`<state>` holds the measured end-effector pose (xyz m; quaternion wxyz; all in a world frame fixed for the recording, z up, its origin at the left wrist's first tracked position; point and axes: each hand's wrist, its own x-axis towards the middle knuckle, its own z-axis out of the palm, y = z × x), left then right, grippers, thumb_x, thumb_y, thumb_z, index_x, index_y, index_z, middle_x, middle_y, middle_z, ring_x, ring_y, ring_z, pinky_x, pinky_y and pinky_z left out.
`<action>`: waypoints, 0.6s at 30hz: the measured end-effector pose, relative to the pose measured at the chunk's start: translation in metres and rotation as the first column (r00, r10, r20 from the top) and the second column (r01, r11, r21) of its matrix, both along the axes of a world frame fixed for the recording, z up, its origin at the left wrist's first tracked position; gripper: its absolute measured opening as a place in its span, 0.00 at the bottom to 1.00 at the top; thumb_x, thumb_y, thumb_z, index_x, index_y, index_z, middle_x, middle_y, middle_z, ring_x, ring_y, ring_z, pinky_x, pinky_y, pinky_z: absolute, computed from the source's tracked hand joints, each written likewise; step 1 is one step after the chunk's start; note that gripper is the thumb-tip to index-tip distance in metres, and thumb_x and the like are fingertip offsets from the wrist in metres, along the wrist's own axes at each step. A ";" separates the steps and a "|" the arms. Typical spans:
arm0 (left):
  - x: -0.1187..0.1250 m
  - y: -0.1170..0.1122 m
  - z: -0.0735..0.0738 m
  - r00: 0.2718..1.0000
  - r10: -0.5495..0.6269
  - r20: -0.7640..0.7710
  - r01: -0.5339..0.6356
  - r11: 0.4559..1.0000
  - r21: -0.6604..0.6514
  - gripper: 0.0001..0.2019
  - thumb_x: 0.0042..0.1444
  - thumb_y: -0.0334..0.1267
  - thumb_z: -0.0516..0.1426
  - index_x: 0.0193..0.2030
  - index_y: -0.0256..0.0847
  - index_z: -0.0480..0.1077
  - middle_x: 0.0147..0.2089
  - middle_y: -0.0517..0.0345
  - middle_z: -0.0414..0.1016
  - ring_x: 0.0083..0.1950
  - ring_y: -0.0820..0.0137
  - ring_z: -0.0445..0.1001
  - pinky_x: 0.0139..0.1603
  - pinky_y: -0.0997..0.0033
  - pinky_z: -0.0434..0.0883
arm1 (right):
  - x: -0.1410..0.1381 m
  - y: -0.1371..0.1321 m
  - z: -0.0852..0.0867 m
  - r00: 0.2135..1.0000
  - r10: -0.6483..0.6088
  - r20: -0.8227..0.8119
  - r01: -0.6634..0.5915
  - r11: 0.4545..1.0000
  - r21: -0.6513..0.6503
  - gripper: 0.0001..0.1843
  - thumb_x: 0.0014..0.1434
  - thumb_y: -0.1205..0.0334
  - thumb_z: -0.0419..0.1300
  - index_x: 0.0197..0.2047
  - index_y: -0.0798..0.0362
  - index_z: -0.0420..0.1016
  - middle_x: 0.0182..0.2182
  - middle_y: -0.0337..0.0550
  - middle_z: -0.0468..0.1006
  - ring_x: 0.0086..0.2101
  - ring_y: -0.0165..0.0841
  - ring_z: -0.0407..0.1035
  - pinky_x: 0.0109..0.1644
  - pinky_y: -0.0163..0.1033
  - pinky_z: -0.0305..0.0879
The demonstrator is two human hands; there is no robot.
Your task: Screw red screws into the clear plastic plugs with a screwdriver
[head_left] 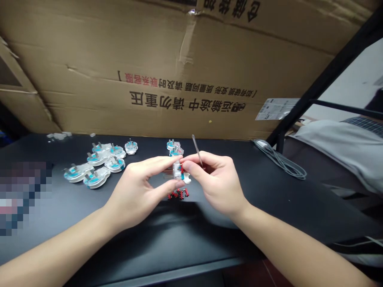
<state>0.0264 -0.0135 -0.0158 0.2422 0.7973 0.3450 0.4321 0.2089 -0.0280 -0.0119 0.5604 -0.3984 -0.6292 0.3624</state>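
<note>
Small clear plastic plug piece with a blue insert (178, 170) was held above the middle of the black table (269, 187), pinched between the left hand (137, 191) and the right hand (217, 181). The right hand's fingers also clasped a thin metal rod (196, 149). Small red parts (178, 194) lay just beneath.

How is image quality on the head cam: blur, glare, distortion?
Head view: even soft light, no hard shadows; left hand and right hand sharp, the clear part they pinch and the thin metal tool soft on detail; faint sheen on the black table; forearms stretch toward the corners; pixelated patch at left edge.
</note>
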 end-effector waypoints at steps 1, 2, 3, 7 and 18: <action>0.000 0.000 0.000 1.000 -0.018 0.011 0.019 0.999 -0.030 0.20 0.56 0.46 0.65 0.55 0.47 0.77 0.52 0.57 0.82 0.52 0.59 0.80 0.56 0.62 0.76 | 0.000 0.000 0.000 1.000 -0.012 0.010 0.012 1.000 0.009 0.07 0.59 0.61 0.65 0.34 0.55 0.83 0.29 0.40 0.81 0.29 0.29 0.71 0.33 0.34 0.68; 0.000 0.000 0.000 0.999 -0.038 0.024 0.040 0.998 -0.057 0.20 0.56 0.46 0.65 0.56 0.46 0.77 0.53 0.56 0.82 0.52 0.59 0.80 0.56 0.61 0.76 | 0.000 0.000 0.000 1.000 -0.020 0.014 0.020 1.000 0.014 0.07 0.58 0.61 0.65 0.34 0.55 0.83 0.28 0.40 0.81 0.28 0.29 0.71 0.32 0.34 0.67; 0.000 0.000 0.000 0.998 -0.056 0.034 0.059 0.995 -0.078 0.21 0.56 0.45 0.64 0.56 0.45 0.77 0.53 0.55 0.82 0.53 0.58 0.79 0.56 0.61 0.76 | 0.001 0.000 0.001 1.000 -0.023 0.012 0.023 1.000 0.015 0.07 0.58 0.61 0.65 0.34 0.55 0.83 0.28 0.40 0.81 0.28 0.29 0.70 0.32 0.34 0.67; 0.000 0.000 0.001 0.995 -0.079 0.061 0.085 0.991 -0.099 0.21 0.57 0.43 0.64 0.56 0.43 0.76 0.54 0.53 0.81 0.53 0.60 0.79 0.57 0.64 0.75 | 0.001 0.001 0.001 0.998 0.008 -0.058 -0.009 1.000 -0.013 0.05 0.56 0.62 0.67 0.32 0.55 0.82 0.26 0.39 0.81 0.26 0.28 0.71 0.31 0.33 0.67; -0.001 0.000 0.002 0.995 -0.083 0.052 0.087 0.994 -0.073 0.21 0.56 0.42 0.66 0.57 0.42 0.76 0.53 0.55 0.81 0.53 0.62 0.78 0.57 0.66 0.74 | 0.003 0.000 0.001 1.000 0.023 -0.008 -0.023 1.000 0.017 0.03 0.57 0.64 0.66 0.33 0.55 0.81 0.28 0.39 0.80 0.27 0.27 0.70 0.32 0.32 0.67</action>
